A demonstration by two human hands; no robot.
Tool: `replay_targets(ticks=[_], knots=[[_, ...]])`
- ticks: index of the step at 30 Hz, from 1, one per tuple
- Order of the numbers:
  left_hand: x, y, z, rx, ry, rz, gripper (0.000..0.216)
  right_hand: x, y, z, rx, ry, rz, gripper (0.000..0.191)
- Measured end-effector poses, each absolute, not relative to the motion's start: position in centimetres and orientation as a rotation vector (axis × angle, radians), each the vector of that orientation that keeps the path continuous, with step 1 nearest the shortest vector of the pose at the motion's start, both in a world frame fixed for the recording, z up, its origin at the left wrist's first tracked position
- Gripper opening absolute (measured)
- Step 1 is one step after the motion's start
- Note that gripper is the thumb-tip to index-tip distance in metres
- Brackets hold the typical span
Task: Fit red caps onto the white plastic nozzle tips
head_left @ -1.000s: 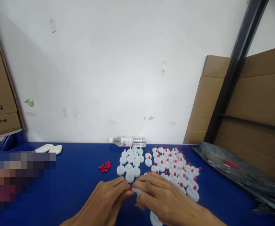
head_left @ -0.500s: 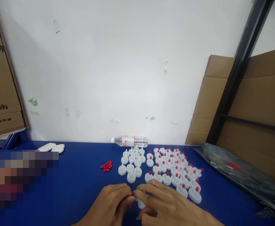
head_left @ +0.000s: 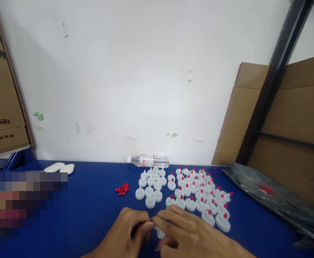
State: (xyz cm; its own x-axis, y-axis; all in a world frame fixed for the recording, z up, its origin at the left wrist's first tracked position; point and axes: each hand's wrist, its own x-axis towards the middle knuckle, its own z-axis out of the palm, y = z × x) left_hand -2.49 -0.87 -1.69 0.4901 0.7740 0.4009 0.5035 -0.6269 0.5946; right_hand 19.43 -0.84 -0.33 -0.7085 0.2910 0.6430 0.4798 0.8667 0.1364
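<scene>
Blue table top (head_left: pixel 87 208) under a scuffed white wall, and right at its near edge, well in front of the clear plastic water bottle (head_left: pixel 148 161) lying on its side, sits the action: a small white plastic nozzle cap (head_left: pixel 160 233) caught between both hands. The right hand (head_left: pixel 189 233) wraps its round skirt with fingers closed around it, while the left hand (head_left: pixel 127 233) has thumb and forefinger pinched tight at the nozzle end; whether anything sits between those fingertips is hidden. By the look of it this piece is feather-light, stiff moulded plastic, smooth enough to squirt out of a loose pinch, so the wide skirt is the place to hold and the thin nozzle the part to treat gently. Just in front of the bottle stands a cluster of plain white caps (head_left: pixel 150 186), and in front and right of the bottle a bigger spread of white caps with red tips (head_left: pixel 200 195). Front-left of the bottle lies a little heap of loose red plastic tips (head_left: pixel 122 189). Far right of the bottle, a crumpled black plastic bag (head_left: pixel 275 200) against brown cardboard sheets (head_left: pixel 294 114).
</scene>
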Motion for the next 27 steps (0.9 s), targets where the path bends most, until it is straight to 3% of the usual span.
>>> replay_targets(ticks=[8, 17, 22, 27], knots=[[-2.5, -1.3, -1.5, 2.164, 1.117, 0.869, 0.062, 19.5, -1.1, -0.2, -0.545, -2.342, -0.375, 0.029], [-1.9, -0.6, -0.6, 2.103, 0.963, 0.875, 0.068, 19.4, -0.9, 1.0, -0.361, -2.330, -0.545, 0.026], [-1.9, -0.7, 0.3, 2.109, 0.969, 1.039, 0.059, 20.2, -0.2, 1.7, -0.424, -2.324, -0.284, 0.014], [-1.5, -0.8, -0.1, 2.281, 0.893, 1.091, 0.054, 20.4, 0.4, 0.8, -0.720, -2.235, 0.005, 0.022]])
